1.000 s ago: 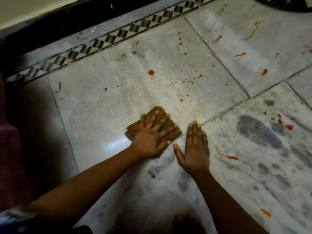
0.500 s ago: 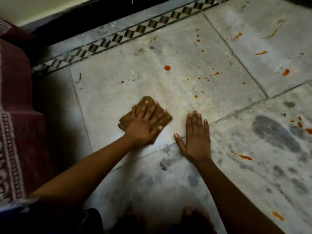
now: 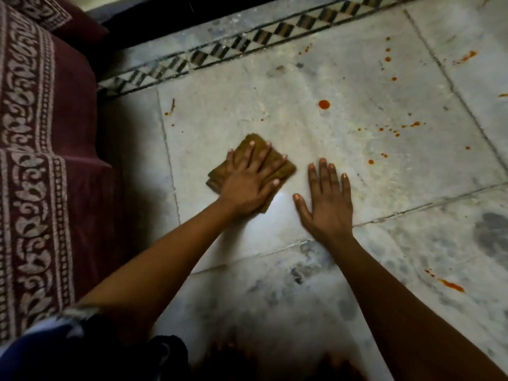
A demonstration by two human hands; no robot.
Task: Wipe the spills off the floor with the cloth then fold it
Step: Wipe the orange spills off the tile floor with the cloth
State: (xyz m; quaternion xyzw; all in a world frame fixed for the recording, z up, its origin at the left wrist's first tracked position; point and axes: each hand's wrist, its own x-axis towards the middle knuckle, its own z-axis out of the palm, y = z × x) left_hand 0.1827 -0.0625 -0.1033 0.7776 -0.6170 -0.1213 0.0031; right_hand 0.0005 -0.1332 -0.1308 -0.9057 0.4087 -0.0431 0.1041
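Observation:
A folded brown cloth lies on the pale marble floor. My left hand presses flat on it with straight, spread fingers and covers most of it. My right hand rests flat on the bare floor just right of the cloth, fingers straight. Orange-red spills dot the floor: a round drop beyond the cloth, a scatter of small specks to the right, and a streak at the near right.
A maroon patterned bedspread hangs down along the left edge. A black-and-white tile border runs along the far side, with a dark wall base behind it. More splashes mark the far right tiles.
My left hand has slid the cloth to the left across the tile. My view has turned left, so the bedspread now fills the left side. My right hand stays flat beside the cloth.

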